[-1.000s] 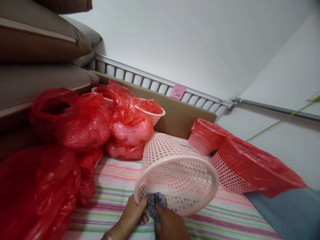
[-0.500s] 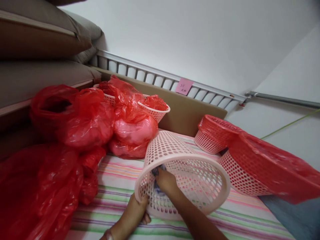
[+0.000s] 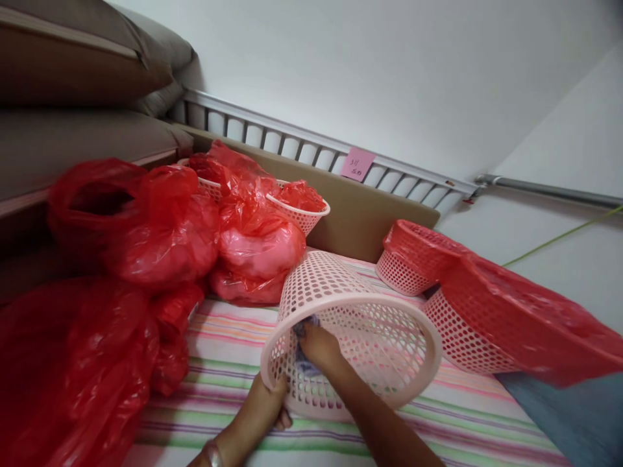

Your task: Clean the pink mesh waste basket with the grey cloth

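A pink perforated basket (image 3: 331, 279) lies on its side on the striped sheet (image 3: 233, 331), its open mouth facing me. My left hand (image 3: 272, 399) grips the lower left of its rim, the thumb over the edge and some fingers beneath. Inside the mouth is my right hand (image 3: 316, 347), closed on a bluish-grey cloth (image 3: 304, 363) that touches the inner left wall. Part of the cloth is hidden behind the fingers.
Red plastic bags (image 3: 165, 227) pile up at the left, beside stacked cushions (image 3: 78, 143). Two baskets covered with red plastic (image 3: 516, 311) stand at the right. Behind are a brown board (image 3: 360, 227) and a white railing (image 3: 292, 133) with a pink note (image 3: 357, 164).
My right hand and the cloth have shifted slightly left along the basket's inner wall. The whole view has moved a little, and my left hand still holds the rim.
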### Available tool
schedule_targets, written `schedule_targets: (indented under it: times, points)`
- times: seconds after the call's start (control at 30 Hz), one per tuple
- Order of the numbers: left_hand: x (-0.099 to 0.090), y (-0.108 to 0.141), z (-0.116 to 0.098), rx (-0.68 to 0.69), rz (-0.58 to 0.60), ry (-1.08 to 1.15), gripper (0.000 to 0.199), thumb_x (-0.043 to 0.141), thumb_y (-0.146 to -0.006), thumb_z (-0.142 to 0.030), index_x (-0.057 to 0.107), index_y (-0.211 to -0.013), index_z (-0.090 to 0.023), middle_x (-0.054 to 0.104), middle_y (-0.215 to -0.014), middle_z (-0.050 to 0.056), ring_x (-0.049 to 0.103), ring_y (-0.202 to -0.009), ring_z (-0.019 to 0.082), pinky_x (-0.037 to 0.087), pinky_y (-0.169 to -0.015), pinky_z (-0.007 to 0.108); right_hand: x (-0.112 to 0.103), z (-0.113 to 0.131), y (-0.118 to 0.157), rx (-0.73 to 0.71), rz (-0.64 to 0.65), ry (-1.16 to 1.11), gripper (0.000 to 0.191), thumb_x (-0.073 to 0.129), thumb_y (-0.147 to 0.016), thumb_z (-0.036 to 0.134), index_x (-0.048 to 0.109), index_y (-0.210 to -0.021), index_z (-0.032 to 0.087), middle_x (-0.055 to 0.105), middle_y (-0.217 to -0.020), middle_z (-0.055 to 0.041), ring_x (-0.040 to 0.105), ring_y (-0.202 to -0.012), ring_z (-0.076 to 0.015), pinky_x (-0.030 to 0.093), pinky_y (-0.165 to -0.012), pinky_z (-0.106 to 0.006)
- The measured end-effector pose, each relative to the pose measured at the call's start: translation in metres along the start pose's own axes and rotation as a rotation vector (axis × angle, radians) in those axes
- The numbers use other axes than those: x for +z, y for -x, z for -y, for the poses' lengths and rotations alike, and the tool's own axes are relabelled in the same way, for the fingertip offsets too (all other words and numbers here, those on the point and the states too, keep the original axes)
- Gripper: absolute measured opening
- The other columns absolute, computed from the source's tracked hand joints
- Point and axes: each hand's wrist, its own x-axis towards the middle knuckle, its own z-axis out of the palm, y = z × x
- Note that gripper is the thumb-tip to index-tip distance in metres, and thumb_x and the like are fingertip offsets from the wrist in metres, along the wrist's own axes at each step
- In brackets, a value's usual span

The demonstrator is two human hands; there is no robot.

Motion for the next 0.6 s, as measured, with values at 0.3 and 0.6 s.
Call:
schedule_targets:
  times: [0.3,0.6]
  points:
    - [0.001,-0.001,0.004,0.045,-0.019,0.038,0.069,0.039,-0.073,-0.069,0.053,-0.104,-0.009,0.056,-0.038,-0.001,0.055,-0.033,0.014,0.042,-0.034,0.02,0.025,-0.01,0.126,-0.115,0.091,0.047,0.053,0.047,-0.075,0.018,0.054,-0.126,0.024,0.067,-0.104,-0.0115,0.063,-0.094,-0.0254,0.045,-0.081,-0.032]
    - [-0.01,0.0,-0.008,0.125,-0.171,0.023,0.047,0.045,-0.077,-0.06,0.055,-0.075,-0.014,0.062,-0.049,0.004,0.057,-0.037,0.014,0.041,-0.034,0.02,0.019,-0.007,0.117,-0.102,0.069,0.037,0.051,0.045,-0.076,0.018,0.056,-0.125,0.021,0.067,-0.106,-0.0111,0.063,-0.096,-0.026,0.045,-0.085,-0.035]
